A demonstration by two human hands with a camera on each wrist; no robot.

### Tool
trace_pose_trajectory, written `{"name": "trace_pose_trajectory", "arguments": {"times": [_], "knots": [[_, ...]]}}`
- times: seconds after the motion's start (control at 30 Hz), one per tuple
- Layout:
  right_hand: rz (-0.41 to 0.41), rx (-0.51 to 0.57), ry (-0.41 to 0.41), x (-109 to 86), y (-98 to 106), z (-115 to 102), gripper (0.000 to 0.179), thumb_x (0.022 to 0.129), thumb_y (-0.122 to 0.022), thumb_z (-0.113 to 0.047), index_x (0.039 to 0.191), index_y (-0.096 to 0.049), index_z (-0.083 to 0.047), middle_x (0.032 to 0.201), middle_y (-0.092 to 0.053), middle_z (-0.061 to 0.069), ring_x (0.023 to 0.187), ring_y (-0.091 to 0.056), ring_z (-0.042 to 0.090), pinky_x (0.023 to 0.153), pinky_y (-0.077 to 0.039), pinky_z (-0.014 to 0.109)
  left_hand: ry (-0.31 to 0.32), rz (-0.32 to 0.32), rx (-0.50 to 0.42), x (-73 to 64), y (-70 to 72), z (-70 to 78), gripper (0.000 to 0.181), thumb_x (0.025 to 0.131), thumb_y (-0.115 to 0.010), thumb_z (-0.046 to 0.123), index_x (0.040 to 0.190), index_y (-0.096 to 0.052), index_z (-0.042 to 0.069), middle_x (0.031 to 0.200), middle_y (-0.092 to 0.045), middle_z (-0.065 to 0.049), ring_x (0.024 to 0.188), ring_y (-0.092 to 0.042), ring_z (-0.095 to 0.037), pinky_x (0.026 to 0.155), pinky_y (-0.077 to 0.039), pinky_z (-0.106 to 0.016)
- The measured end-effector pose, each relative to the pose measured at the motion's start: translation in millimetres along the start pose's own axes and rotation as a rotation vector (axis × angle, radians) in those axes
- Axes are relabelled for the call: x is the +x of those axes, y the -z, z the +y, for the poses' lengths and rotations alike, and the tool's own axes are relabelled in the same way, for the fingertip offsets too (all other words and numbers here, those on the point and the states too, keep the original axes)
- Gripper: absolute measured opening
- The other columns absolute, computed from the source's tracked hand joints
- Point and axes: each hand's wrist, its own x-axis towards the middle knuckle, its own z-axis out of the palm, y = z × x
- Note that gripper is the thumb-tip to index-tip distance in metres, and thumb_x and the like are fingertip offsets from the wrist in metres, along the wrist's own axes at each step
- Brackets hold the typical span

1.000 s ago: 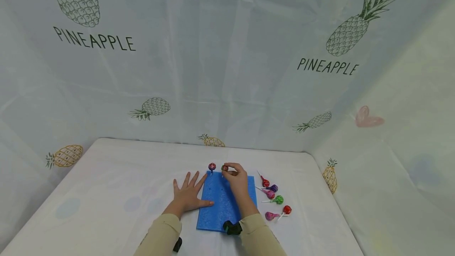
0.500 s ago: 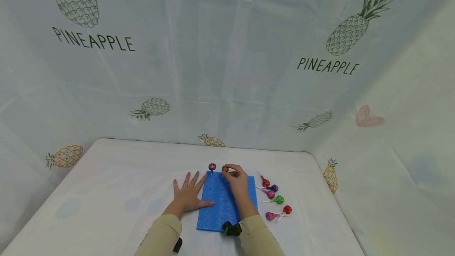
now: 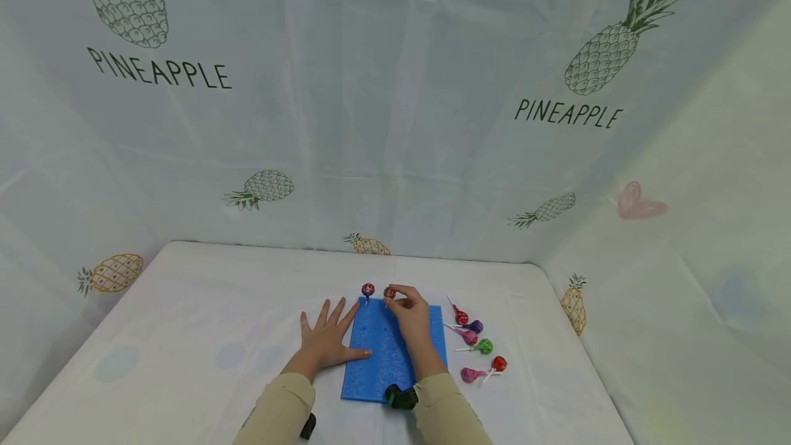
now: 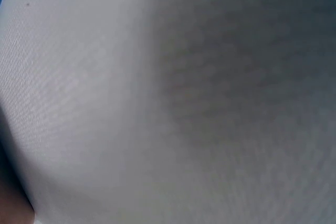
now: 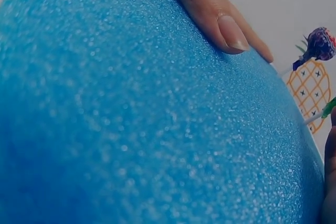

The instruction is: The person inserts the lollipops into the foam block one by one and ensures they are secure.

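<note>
A blue foam board [image 3: 383,373] lies flat on the white table. My left hand [image 3: 325,343] rests spread over its left edge, thumb reaching onto the blue surface; the right wrist view shows those fingers [image 5: 231,32] lying on the foam. At the far edge, my right hand [image 3: 414,318] pinches a lollipop [image 3: 389,292] by its wrapped head. The right wrist view shows its green wrapper [image 5: 331,107] and white stick meeting the foam. Just left of it, a purple-and-red lollipop [image 3: 368,289] stands upright in the board. The left wrist view is mostly blurred pale cloth.
Right of the board lie several loose lollipops: a red one [image 3: 461,318], a purple one [image 3: 476,326], a green one [image 3: 485,346], another red one [image 3: 498,363] and pink ones [image 3: 469,375]. A pineapple-print cloth [image 3: 371,122] hangs behind the table.
</note>
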Motion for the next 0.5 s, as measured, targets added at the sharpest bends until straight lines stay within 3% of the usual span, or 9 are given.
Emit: {"name": "trace_pose_trajectory", "arguments": {"times": [0.2,0.5], "knots": [[-0.027,-0.001,0.036,-9.5,3.6,-25.6,0.025,0.085,-0.071,0.004,0.110,-0.069,0.006,0.104,-0.066,0.019,0.074,-0.060,0.014,0.059,-0.047,0.021,-0.004,0.014,-0.009,1.0,-1.5,-0.4,0.115,0.063,-0.048,0.093,0.156,-0.026,0.029,0.161,-0.019,-0.009,0.146,-0.006,-0.041,0.100,0.005,-0.077],[-0.046,0.025,0.065,-11.7,6.8,-25.4,0.029,0.086,-0.070,0.005,0.115,-0.069,0.005,0.113,-0.065,0.019,0.080,-0.060,0.016,0.065,-0.050,0.020,0.001,0.004,-0.013,-0.4,-0.4,0.5,0.115,0.063,-0.049,0.093,0.156,-0.026,0.029,0.161,-0.019,-0.009,0.146,-0.006,-0.041,0.101,0.005,-0.077]]}}
